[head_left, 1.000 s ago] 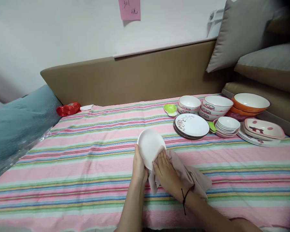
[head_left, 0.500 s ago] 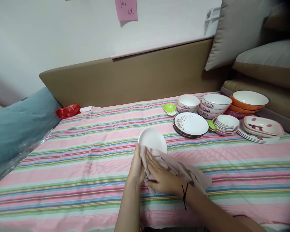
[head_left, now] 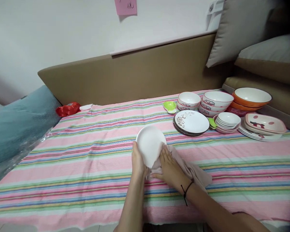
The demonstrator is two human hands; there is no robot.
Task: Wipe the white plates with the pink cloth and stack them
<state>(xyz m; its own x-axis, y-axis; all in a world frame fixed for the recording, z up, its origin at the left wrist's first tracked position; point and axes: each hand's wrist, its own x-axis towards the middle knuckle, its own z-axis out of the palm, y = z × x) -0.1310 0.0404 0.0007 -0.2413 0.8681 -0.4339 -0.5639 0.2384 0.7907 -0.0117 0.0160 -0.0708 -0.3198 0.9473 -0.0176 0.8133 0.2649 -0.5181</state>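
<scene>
I have my left hand (head_left: 138, 160) gripping the near edge of the plate (head_left: 150, 143) over the striped tablecloth (head_left: 87, 154), my right hand (head_left: 170, 167) pressing the cloth (head_left: 193, 170) flat-fingered against its rim

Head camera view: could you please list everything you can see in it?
round white ceramic plate: one, white, held tilted, near middle
beige wiping cloth: one, beige, against the plate
striped tablecloth: one, pink-striped, spread under the dishes
flower-patterned plates: one stack, white, far right
patterned bowls: two stacks, white, behind them
orange bowls: one stack, orange, far right
small saucers: one stack, white, right
red packet: one, red, far left
left hand: one, gripping the plate's edge
right hand: one, flat on the cloth
</scene>
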